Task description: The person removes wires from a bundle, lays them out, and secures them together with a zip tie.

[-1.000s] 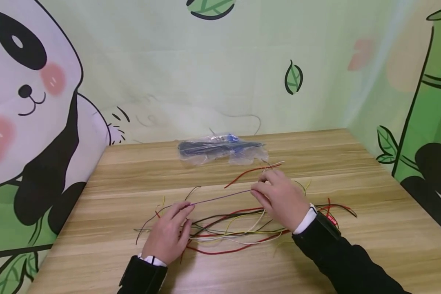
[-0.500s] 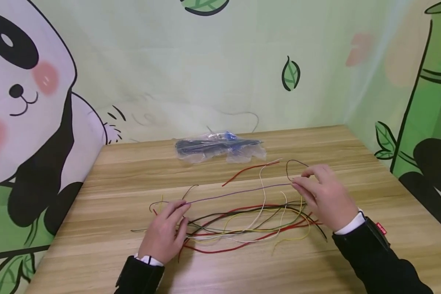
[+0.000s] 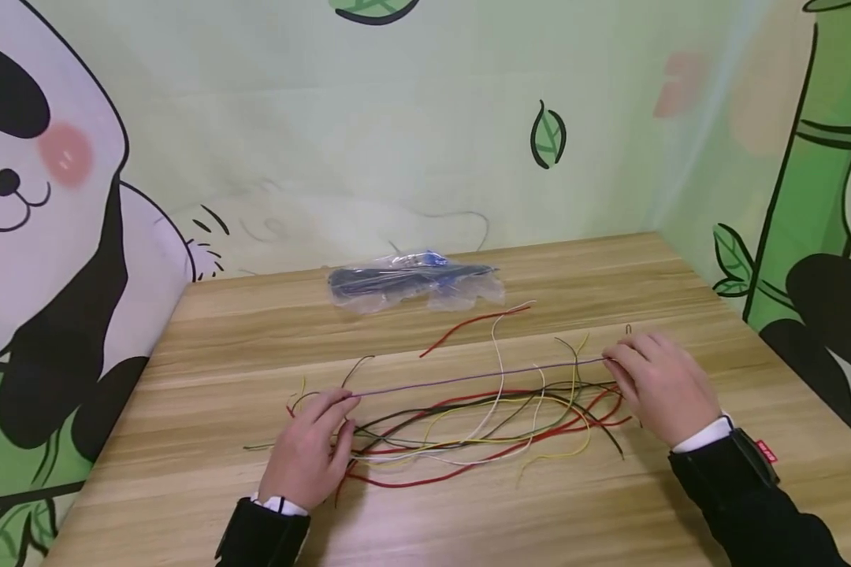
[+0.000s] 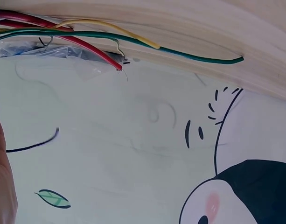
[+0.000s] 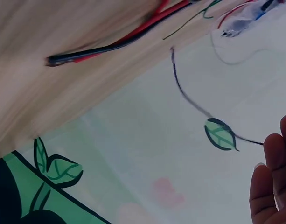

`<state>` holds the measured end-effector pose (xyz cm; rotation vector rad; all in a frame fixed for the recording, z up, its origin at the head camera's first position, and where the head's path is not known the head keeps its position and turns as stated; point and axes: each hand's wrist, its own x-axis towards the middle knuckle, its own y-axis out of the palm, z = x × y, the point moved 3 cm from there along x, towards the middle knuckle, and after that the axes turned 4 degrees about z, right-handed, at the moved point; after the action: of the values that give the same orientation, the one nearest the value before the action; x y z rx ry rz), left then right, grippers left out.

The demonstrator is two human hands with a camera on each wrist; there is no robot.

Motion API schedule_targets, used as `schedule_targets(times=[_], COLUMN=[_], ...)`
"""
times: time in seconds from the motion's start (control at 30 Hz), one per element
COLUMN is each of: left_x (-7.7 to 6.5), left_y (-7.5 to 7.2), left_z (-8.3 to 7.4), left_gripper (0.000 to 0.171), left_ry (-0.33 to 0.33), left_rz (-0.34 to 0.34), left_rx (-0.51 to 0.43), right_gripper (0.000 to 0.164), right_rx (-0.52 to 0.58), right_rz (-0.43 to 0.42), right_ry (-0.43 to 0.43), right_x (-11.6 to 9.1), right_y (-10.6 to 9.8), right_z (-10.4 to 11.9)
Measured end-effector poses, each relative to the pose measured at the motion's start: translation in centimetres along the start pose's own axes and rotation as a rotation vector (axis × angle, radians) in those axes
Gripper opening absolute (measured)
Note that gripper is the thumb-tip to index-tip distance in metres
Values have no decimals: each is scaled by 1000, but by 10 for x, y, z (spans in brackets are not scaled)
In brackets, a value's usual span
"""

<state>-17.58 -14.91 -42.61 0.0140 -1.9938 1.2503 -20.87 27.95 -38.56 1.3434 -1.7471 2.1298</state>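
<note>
A thin purple wire (image 3: pixel 468 379) runs straight and taut above the table between both hands. My left hand (image 3: pixel 308 450) pinches it near its left end; in the left wrist view the wire's short free end (image 4: pixel 35 147) sticks out past the fingers. My right hand (image 3: pixel 663 387) pinches it near the other end, and a curved tail of purple wire (image 5: pixel 182 91) hangs beyond those fingers in the right wrist view. Below the purple wire lies a loose bundle with red wire (image 3: pixel 425 482), black wire (image 3: pixel 390 415), yellow wire (image 3: pixel 560 455) and white wire (image 3: pixel 499 374).
Behind the bundle, a shorter red wire (image 3: pixel 468 319) lies apart on the wooden table (image 3: pixel 255 331). Farther back is a clear plastic bag (image 3: pixel 411 283) with dark and blue contents. A printed backdrop (image 3: pixel 312 126) stands along the table's far edge.
My right hand has slid rightward along the purple wire, lengthening the taut stretch between the hands. The left hand keeps its place on the wire. The head view has shifted slightly.
</note>
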Motion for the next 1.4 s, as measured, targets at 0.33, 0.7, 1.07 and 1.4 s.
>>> schedule_targets(times=[0.33,0.7,1.07,1.4], left_x=[-2,-2,-4,-5], left_y=[0,-4,3,10], left_z=[1,9,15,18], left_gripper=[29,8,9,5], left_ry=[-37,-274,-379,-381], left_rz=[13,-7,121,186], left_rx=[9,115,165,147], right_gripper=[15,16,23,21], right_rx=[-37,-2,53,90], right_rz=[-9,93,467,505], right_ry=[134,284,266,265], right_x=[-8,-19,-24,-25], right_y=[8,15,31,35], right_z=[-17,-28,-25,-25])
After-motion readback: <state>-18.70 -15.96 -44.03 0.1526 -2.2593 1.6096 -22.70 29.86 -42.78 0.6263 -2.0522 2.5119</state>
